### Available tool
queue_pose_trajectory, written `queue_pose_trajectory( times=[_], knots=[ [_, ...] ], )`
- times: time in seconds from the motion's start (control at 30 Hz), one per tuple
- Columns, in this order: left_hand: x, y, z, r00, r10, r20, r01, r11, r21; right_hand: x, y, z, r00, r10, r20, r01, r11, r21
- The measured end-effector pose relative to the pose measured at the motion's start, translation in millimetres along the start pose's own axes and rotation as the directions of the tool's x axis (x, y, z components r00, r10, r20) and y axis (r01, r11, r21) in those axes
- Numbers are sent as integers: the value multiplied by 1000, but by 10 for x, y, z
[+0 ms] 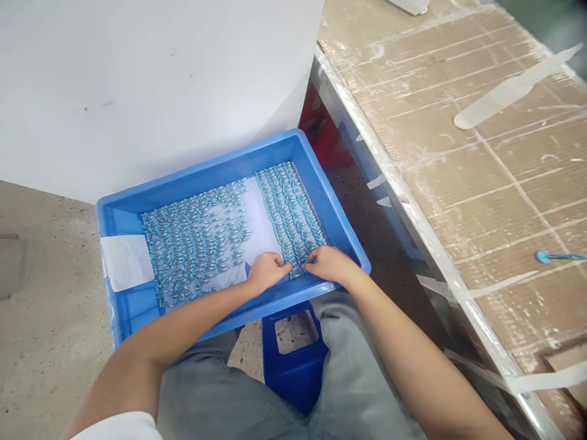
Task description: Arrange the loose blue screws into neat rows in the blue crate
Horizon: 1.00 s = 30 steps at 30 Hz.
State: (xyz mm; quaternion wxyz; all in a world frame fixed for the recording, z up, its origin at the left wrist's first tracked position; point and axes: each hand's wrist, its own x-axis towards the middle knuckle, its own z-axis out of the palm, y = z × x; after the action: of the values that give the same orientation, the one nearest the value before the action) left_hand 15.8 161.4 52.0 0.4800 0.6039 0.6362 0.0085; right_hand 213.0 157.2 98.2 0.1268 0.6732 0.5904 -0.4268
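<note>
A blue plastic bin (339,223) rests on my lap, lined with white sheets (261,229) covered in rows of small light-blue parts (192,241). Both hands are inside the bin at its near edge. My left hand (268,272) is curled, its fingers pinching at the near end of the right-hand strip of parts (291,211). My right hand (328,263) is also curled, fingertips pinching at the same spot, almost touching the left. What each pinch holds is too small to make out.
A workbench (481,153) covered in taped cardboard runs along the right, with a blue-tipped tool (557,256) on it. A white panel (151,79) stands behind the bin. A blue stool (293,360) shows between my knees. A white label (126,261) sticks to the bin's left wall.
</note>
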Motion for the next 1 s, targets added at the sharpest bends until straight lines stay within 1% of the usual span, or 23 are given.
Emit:
queue_pose_trajectory(
  times=[0.1,0.17,0.23,0.4,0.57,0.8,0.93,1.0],
  knots=[
    [-55,-40,63,990,-15,139,9,999,47,-3,-3,4,1000,3,-3,-3,1000,3],
    [-46,-63,105,981,-6,193,-6,998,61,-10,-10,2,1000,7,-4,-7,1000,6],
    [-22,-74,140,976,-3,218,-12,998,67,-16,-17,-2,1000,13,-4,-13,1000,9],
    [11,-59,192,974,-58,218,42,996,77,-15,-19,-5,1000,18,-2,-18,1000,14],
    [8,-57,207,974,-60,220,48,997,57,-16,-13,-6,1000,10,0,-10,1000,17],
    [-2,-50,201,976,-74,205,66,997,42,-27,-19,-18,1000,12,-3,-12,999,31],
    [-14,-34,179,963,-112,244,111,994,18,-17,7,-5,1000,-3,-18,4,999,52],
    [-23,-36,135,963,-105,248,109,994,-3,-21,17,-11,999,-21,-41,23,997,73]
  ],
)
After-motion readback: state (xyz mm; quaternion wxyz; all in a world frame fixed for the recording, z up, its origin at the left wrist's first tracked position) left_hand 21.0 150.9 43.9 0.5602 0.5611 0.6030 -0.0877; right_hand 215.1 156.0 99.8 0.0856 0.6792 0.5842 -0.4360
